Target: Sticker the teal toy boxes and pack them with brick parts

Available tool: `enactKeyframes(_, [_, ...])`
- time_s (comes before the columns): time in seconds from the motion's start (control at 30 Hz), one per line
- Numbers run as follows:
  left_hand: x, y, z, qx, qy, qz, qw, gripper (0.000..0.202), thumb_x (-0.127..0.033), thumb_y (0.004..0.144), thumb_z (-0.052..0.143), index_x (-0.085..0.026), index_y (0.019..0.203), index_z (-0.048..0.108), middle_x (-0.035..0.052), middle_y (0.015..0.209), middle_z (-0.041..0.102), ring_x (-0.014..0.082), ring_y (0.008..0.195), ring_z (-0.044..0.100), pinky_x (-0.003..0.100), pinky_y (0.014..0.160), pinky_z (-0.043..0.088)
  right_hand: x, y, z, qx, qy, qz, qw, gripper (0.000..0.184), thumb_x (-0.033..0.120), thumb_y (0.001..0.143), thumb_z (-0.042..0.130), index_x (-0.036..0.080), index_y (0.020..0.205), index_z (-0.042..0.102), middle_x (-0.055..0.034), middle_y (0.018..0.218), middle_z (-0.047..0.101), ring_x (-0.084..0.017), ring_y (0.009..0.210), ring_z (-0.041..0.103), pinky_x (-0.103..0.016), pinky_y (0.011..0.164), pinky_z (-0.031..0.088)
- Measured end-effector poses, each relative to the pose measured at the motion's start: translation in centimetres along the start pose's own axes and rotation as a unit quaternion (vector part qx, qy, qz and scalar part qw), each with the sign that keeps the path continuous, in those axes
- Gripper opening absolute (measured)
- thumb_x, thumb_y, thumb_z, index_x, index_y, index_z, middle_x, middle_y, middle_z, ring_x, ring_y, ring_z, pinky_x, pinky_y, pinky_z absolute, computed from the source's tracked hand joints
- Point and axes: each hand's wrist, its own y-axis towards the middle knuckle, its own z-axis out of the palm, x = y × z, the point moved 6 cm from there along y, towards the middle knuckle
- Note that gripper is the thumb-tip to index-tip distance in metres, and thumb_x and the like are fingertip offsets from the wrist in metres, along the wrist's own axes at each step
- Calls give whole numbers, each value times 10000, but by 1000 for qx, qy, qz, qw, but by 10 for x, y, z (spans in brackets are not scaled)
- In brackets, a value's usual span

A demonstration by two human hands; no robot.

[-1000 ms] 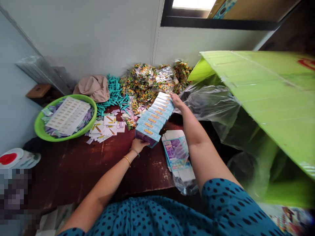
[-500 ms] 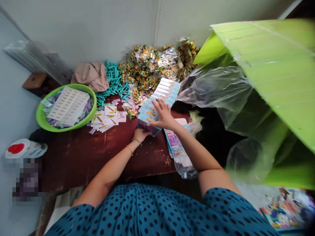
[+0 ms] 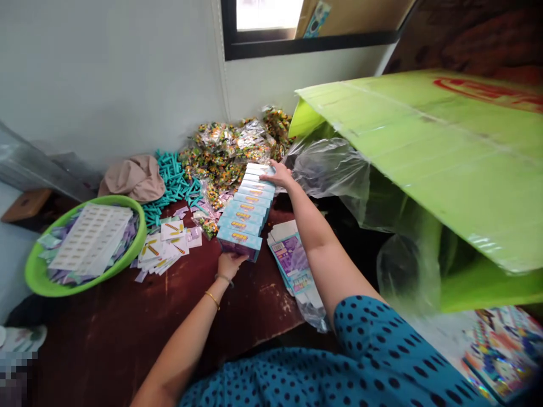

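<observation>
A row of light blue and purple small cardboard boxes (image 3: 244, 215) stands on the dark red table, each box overlapping the one behind it. My left hand (image 3: 231, 264) is closed against the near end of the row, its fingertips partly hidden by the nearest box. At the far end my right hand (image 3: 278, 174) grips the boxes, thumb over the top and fingers round the right side. Flat purple and blue box blanks (image 3: 292, 257) lie beneath my right forearm. Just left of the row are loose printed cards (image 3: 163, 249) and a small bag of coloured beads (image 3: 207, 227).
A green basin (image 3: 139, 236) of packets and printed sheets stands at left. Teal sticks (image 3: 172, 178), a beige cloth (image 3: 132, 178) and piled bead bags (image 3: 224, 150) lie along the wall. A large green carton (image 3: 416, 135) with clear plastic (image 3: 331, 167) overhangs the right side.
My right hand has moved from over the near boxes to the far end of the row and closed there. My left hand stays at the near end. The view has tilted up and right.
</observation>
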Motion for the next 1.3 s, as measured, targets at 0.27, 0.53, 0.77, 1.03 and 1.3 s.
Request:
enactKeyframes(0.27, [-3,-8,1,4,-67,-18,998,339,-486,699,829,-163,730,731,48,686,721,200,678,691,267,576,539,5,37,-11,-35,-38,31,998,479,606,896,577,186,967,798,-74,962,792,-216,897,682,-291,791,473])
enactKeyframes(0.53, [6,-50,-4,48,-421,-183,887,685,-771,921,366,-162,1079,636,216,1259,653,296,1020,721,510,903,591,28,14,-2,48,-88,-17,995,644,656,997,349,206,998,811,-142,1117,778,-280,1042,691,-322,849,473])
enactKeyframes(0.77, [-37,-79,-56,164,-535,-161,813,573,-661,919,458,-212,1225,641,177,1344,668,414,1333,552,712,1015,419,69,-62,-16,51,-122,-43,990,707,815,883,438,195,958,768,-152,1057,769,-302,1010,681,-333,816,455])
enactKeyframes(1.03, [12,-157,-216,-51,-459,23,887,608,-604,942,516,-198,1385,607,88,1313,722,338,1359,575,512,1176,438,101,-262,-29,-57,135,-119,982,726,800,873,471,170,1180,663,-104,1007,740,-254,863,666,-339,790,487])
enactKeyframes(1.3, [114,-198,-243,-5,-329,-185,926,607,-643,893,611,-180,1280,673,161,1239,748,331,1240,675,494,1142,479,72,-327,79,378,320,-24,868,897,892,882,194,221,989,779,-76,860,792,-268,861,748,-425,890,598])
